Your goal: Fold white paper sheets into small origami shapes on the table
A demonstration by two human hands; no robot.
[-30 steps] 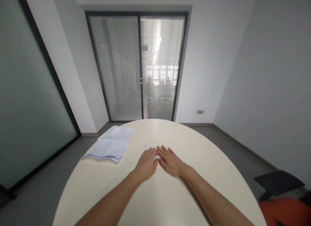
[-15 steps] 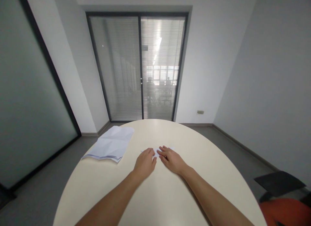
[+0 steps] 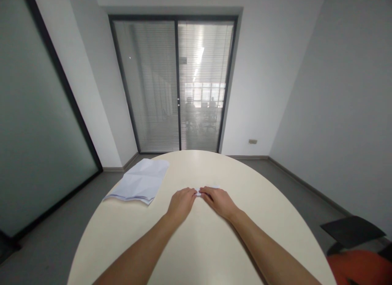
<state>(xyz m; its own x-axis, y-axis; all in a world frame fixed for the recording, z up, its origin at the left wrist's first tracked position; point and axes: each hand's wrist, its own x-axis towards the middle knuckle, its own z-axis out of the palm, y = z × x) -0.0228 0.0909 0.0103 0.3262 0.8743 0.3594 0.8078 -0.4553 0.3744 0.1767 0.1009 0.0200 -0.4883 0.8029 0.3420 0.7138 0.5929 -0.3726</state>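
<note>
A small piece of folded white paper lies on the table between my hands, mostly covered by them. My left hand pinches its left part, thumb and fingers pressed together. From the other side my right hand grips it, fingers bent over the paper and thumb beneath. A bit of the paper's edge shows just beyond the right fingers. Farther left, a stack of creased white paper sheets rests near the table's edge.
The round cream table fills the space before me. A chair with a black back and red seat stands at the lower right. Beyond the table are a glass door with blinds and a wall socket.
My fingers have drawn in from a flatter spread to a closed grip on the paper. Less of the paper shows at the left. The stack of sheets has not moved.
</note>
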